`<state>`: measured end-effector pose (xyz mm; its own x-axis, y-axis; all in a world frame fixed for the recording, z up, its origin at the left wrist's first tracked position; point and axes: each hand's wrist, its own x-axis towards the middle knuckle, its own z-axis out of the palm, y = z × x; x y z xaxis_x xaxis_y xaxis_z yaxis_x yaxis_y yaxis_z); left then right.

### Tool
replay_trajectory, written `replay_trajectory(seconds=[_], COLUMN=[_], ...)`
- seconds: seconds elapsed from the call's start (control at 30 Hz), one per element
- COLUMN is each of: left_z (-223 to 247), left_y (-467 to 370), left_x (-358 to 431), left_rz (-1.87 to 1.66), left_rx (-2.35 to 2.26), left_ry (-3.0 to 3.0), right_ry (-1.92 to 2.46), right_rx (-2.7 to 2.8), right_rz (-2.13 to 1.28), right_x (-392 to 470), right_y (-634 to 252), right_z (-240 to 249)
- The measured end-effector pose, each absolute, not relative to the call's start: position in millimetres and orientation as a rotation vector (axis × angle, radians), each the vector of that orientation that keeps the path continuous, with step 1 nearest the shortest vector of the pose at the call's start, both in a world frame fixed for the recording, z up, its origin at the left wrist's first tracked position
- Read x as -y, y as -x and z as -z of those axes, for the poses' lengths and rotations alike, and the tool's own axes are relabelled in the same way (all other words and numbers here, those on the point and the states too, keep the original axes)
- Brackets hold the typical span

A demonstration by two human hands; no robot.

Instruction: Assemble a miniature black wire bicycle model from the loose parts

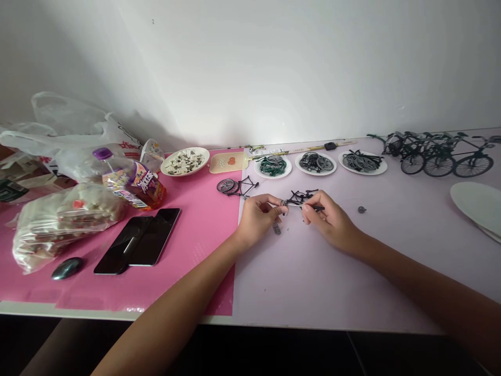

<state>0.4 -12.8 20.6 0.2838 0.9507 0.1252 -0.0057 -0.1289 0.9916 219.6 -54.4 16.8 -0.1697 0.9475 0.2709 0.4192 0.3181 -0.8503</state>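
Observation:
Over the lilac part of the table, my left hand (260, 216) pinches a small grey part (283, 202) between thumb and fingers. My right hand (326, 216) is closed on the dark handle of a thin tool (318, 208), whose metal shaft points left to the grey part. Just behind my hands lies a black miniature bicycle part (300, 196), partly hidden by them. A small grey piece (277, 228) rests below my left fingertips. A black frame with wheels (237, 186) lies behind and left of my left hand.
Plates of green parts (273, 166), black parts (316, 163) and grey wheels (362, 162) line the back. Assembled miniature bicycles (442, 154) stand at the right, near white plates (475, 203). Two phones (136, 243), a bottle (131, 180) and plastic bags (70, 209) are at the left.

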Motion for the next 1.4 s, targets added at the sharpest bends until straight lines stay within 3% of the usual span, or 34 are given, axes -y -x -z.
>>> replay_trajectory(seconds=[1.4], left_z=[-21], left_y=[-6], left_x=[20], left_rz=[-1.097], left_rx=[-0.927], left_ry=[-1.331], right_ry=[1.228], right_rx=[1.772], right_rz=[-0.766], right_x=[56], right_y=[-218], right_z=[-17])
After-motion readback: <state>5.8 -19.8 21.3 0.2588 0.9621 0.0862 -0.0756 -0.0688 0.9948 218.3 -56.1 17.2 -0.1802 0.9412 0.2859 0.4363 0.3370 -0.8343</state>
